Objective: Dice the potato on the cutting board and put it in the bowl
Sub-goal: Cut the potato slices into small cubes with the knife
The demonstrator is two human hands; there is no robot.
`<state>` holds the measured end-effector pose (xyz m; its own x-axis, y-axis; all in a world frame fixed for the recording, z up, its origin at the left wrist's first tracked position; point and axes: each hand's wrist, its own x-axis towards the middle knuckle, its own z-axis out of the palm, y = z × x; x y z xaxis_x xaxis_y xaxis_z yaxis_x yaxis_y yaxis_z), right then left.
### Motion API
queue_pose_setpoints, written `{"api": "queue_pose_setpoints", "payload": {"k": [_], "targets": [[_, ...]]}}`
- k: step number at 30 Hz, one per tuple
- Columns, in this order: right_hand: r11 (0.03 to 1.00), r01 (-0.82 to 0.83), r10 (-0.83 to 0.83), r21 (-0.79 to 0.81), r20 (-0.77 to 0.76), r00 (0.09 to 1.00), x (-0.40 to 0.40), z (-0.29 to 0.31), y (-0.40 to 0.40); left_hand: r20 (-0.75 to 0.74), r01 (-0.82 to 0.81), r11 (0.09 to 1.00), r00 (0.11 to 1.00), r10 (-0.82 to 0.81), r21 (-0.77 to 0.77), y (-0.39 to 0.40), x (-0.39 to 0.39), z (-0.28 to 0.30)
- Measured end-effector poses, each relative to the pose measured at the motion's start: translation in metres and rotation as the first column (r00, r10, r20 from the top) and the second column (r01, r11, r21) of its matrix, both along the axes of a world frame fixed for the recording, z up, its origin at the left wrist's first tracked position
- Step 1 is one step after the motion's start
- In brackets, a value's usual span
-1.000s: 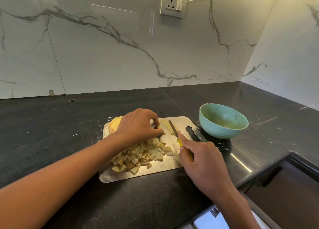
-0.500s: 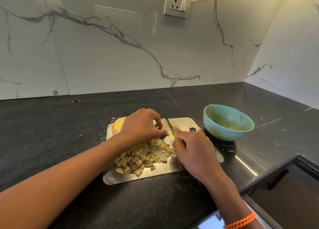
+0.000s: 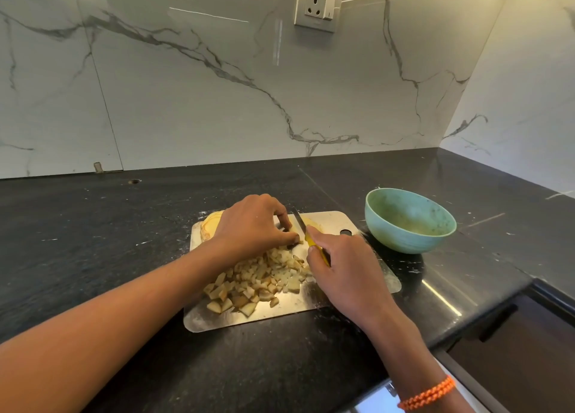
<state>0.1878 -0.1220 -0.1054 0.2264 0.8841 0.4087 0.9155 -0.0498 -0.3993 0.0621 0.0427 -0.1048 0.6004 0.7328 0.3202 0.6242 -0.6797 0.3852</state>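
A steel cutting board lies on the black counter. On it a heap of diced potato spreads toward the near left. My left hand curls over potato strips near the board's far edge, holding them down; most of them are hidden. A sliced potato piece shows behind its wrist. My right hand grips a yellow-handled knife, blade pointing away, right beside my left fingertips. The teal bowl stands empty to the board's right.
A marble wall rises behind the counter with a power socket high up. The side wall closes the corner at right. The counter's front edge runs diagonally at lower right, with a drawer front below.
My right hand moved up and left with the knife, from the board's right side to the strips under my left fingers. The left hand stayed put.
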Motion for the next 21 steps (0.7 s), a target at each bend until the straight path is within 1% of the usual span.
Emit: {"api": "queue_pose_setpoints", "payload": {"k": [3, 11, 16, 21], "targets": [[1.000, -0.008, 0.008, -0.018, -0.005, 1.000, 0.001, 0.001, 0.003, 0.005, 0.000, 1.000, 1.000, 0.000, -0.009, 0.000, 0.000, 0.001], [0.997, 0.001, 0.003, -0.077, 0.045, 0.999, -0.001, 0.002, 0.001, -0.001, 0.003, 1.000, 1.000, -0.003, -0.010, -0.002, 0.000, 0.002], [0.993, -0.035, 0.045, -0.116, 0.086, 0.995, -0.003, 0.004, 0.000, -0.013, -0.012, 1.000, 1.000, 0.012, 0.004, -0.003, 0.001, 0.004], [0.990, -0.056, 0.064, -0.129, 0.062, 0.996, 0.002, 0.001, -0.013, -0.037, -0.015, 1.000, 0.999, 0.015, 0.017, -0.003, 0.001, 0.004]]}}
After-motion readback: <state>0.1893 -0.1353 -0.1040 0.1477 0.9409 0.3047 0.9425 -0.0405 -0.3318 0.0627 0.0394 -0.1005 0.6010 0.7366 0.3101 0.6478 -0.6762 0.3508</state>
